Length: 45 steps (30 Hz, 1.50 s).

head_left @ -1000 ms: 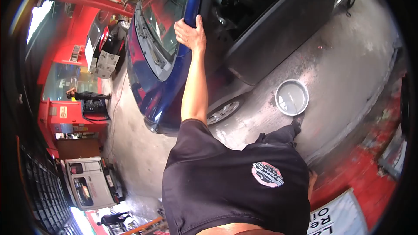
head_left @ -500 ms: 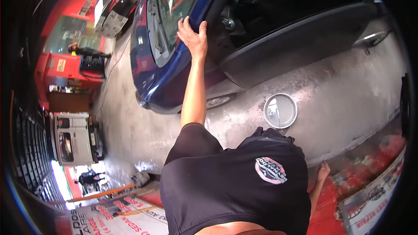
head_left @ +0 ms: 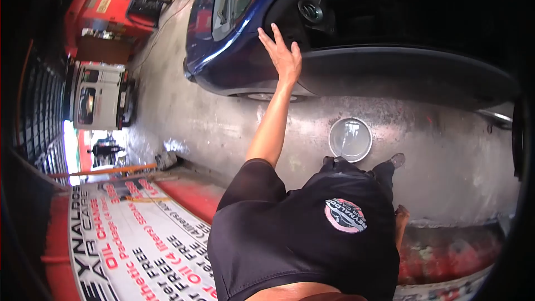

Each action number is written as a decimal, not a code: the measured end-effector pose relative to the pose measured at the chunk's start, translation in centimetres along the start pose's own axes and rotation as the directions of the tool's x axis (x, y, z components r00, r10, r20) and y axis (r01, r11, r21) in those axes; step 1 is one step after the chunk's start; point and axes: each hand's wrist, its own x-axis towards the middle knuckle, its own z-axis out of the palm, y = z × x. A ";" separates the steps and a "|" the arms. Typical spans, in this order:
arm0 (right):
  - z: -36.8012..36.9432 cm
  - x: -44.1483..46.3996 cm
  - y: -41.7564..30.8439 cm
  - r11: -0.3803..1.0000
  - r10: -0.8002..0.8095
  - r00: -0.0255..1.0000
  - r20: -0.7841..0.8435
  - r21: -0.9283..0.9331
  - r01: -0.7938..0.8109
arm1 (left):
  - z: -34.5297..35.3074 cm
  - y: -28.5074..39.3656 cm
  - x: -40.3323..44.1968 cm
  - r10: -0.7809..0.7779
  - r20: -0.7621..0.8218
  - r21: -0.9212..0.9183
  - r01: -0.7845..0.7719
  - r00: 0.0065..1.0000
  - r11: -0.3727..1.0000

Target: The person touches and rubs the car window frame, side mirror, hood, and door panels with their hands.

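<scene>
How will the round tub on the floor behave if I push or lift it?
The round tub may feel heavy and slosh: reflections inside suggest liquid. The floor looks glossy in patches, so it might slide when pushed.

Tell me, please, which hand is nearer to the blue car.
Left. The left hand is at the blue car, contact unclear; the right hand is beside the black shirt, farther away.

A black short-sleeved shirt point(head_left: 290, 234) with a round, pink-edged, lettered badge point(head_left: 345, 215) tops dark trousers point(head_left: 383, 176).
</scene>
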 end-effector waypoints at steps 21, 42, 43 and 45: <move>-24.6 27.2 -25.2 0.952 -0.249 0.968 -0.011 0.180 0.247 | 10.7 14.5 -12.4 -0.285 0.396 -0.041 0.326 0.873 0.944; -28.0 33.4 -47.2 0.864 -0.197 0.966 -0.170 0.435 0.252 | 24.0 7.5 -33.1 -0.479 0.833 0.225 0.620 0.278 0.752; -27.9 33.3 -47.6 0.874 -0.178 0.968 -0.178 0.424 0.238 | 24.4 6.6 -32.6 -0.476 0.818 0.212 0.600 0.324 0.772; -27.8 32.5 -47.7 0.881 -0.181 0.967 -0.177 0.408 0.240 | 25.2 5.0 -31.0 -0.488 0.793 0.192 0.609 0.365 0.769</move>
